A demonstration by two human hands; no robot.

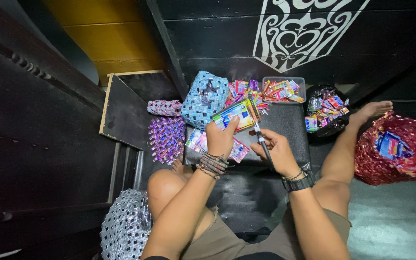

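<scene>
Right now your left hand (220, 137) pinches a green-and-yellow wrapper strip (234, 114) over the dark board (290, 126), while your right hand (276, 149) grips a black-handled cutter (261, 137), blade against the strip. Just beyond sits a blue woven basket (204, 98).

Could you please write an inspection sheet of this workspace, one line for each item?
Surface: black mat on a dark floor, partly covered with wrappers.
Job's things: colourful wrapper in the left hand; thin dark tool, perhaps a cutter, in the right hand, its tip at the wrapper.
Clutter: blue woven basket, purple woven piece, clear tub of wrappers, black bag of wrappers, red woven basket, silver woven piece.
Hands: both closed, bracelets on the left wrist, watch on the right.
Cables: nothing seen.
Surroundings: black plank wall with white ornament; yellow board.
</scene>
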